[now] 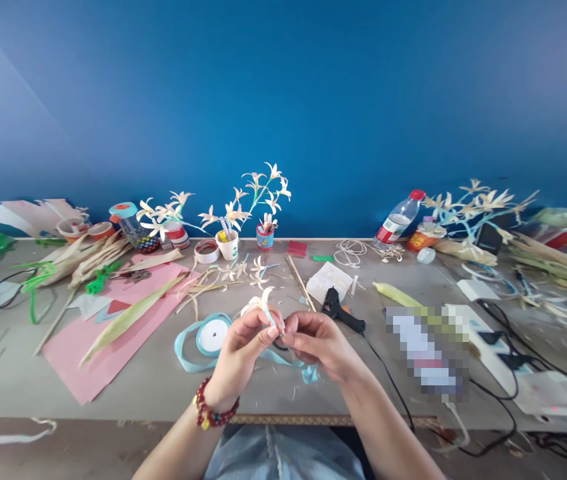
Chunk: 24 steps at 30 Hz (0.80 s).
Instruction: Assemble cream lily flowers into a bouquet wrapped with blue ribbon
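My left hand, with a red bead bracelet at the wrist, pinches a small cream craft flower by its blue-wrapped stem. The petals stick up above the fingers. My right hand is closed at the stem's lower end, its fingertips nearly touching the left ones; what they pinch there is too small to make out. A roll of light blue ribbon lies just left of my hands. Loose blue ribbon runs under them to a crumpled bit on the right.
A black glue gun with a cord lies beyond my right hand. Finished flower sprays stand in cups at the back. Pink paper with a corn husk is at left; a water bottle and a power strip are at right.
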Tool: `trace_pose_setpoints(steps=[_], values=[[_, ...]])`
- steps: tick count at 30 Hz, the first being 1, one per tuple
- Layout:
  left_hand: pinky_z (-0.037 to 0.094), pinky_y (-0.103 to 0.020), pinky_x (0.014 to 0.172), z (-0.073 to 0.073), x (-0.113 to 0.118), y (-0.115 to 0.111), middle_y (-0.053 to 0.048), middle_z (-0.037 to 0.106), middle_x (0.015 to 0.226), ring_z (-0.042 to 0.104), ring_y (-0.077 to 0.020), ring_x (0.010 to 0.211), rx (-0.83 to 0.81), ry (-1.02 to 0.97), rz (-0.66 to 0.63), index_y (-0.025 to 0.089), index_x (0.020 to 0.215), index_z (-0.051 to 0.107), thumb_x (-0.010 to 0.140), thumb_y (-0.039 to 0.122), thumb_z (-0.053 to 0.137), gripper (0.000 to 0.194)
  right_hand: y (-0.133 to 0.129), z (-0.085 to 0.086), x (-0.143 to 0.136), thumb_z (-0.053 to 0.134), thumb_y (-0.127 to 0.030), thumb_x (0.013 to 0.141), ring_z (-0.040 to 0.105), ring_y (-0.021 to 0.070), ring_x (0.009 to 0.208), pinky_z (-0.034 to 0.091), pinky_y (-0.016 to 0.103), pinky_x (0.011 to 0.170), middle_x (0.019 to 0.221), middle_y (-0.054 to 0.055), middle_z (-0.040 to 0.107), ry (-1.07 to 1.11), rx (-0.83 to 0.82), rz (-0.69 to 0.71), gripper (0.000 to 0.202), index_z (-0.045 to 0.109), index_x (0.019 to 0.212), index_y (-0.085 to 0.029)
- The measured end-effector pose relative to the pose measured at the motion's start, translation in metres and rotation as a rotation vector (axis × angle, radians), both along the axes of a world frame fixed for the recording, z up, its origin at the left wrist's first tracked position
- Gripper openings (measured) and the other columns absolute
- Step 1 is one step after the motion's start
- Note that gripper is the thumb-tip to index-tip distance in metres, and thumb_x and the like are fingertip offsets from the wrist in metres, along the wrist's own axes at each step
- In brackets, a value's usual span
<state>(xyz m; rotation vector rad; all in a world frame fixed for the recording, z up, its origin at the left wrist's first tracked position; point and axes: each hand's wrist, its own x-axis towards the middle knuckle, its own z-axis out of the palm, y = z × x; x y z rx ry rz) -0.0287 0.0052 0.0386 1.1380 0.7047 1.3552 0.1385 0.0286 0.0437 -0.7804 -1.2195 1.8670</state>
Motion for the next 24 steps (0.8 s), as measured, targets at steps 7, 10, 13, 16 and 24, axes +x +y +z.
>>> trace_pose_setpoints(steps=[7, 10, 13, 16, 24], values=[[0.046, -0.031, 0.082, -0.001, 0.004, 0.001, -0.007, 0.062, 0.096, 0.056, -0.0207, 0.090, -0.006, 0.027, 0.063, 0.019, 0.082, 0.070, 0.085, 0.032, 0.073, 0.014, -0.006, 0.001, -0.003, 0.076, -0.047, 0.077, 0.026, 0.0054, 0.043, 0.021, 0.021, 0.042, 0.054, -0.007, 0.041, -0.083, 0.163, -0.134, 0.036, 0.056, 0.068, -0.019], [0.044, -0.030, 0.082, -0.001, 0.005, 0.001, -0.005, 0.063, 0.089, 0.056, -0.0198, 0.088, 0.021, 0.110, 0.148, 0.019, 0.083, 0.070, 0.084, 0.030, 0.075, 0.012, -0.010, 0.005, -0.003, 0.067, -0.035, 0.086, 0.041, 0.0103, 0.052, 0.032, 0.024, 0.051, 0.059, -0.003, 0.051, -0.318, 0.499, -0.296, 0.027, 0.059, 0.067, -0.018], [0.044, -0.028, 0.079, -0.002, 0.005, 0.000, -0.003, 0.062, 0.083, 0.055, -0.0181, 0.082, 0.005, 0.132, 0.170, 0.019, 0.078, 0.067, 0.085, 0.030, 0.074, 0.015, -0.014, 0.008, -0.003, 0.063, -0.026, 0.088, 0.048, 0.0121, 0.057, 0.035, 0.025, 0.057, 0.061, -0.002, 0.054, -0.446, 0.710, -0.397, 0.021, 0.061, 0.068, -0.019], [0.044, -0.028, 0.077, -0.002, 0.002, 0.000, -0.003, 0.061, 0.082, 0.054, -0.0181, 0.080, -0.013, 0.151, 0.173, 0.018, 0.078, 0.066, 0.086, 0.032, 0.072, 0.017, -0.013, 0.011, -0.002, 0.063, -0.028, 0.089, 0.049, 0.0122, 0.057, 0.035, 0.025, 0.056, 0.063, -0.001, 0.058, -0.438, 0.663, -0.329, 0.021, 0.064, 0.071, -0.018], [0.043, -0.028, 0.078, 0.000, -0.001, -0.001, -0.003, 0.060, 0.088, 0.053, -0.0167, 0.082, 0.001, 0.024, 0.012, 0.018, 0.083, 0.067, 0.091, 0.026, 0.067, 0.011, -0.002, 0.006, 0.002, 0.079, -0.043, 0.075, 0.027, 0.0045, 0.042, 0.016, 0.020, 0.041, 0.055, -0.006, 0.045, -0.071, 0.040, -0.017, 0.033, 0.060, 0.070, -0.017]])
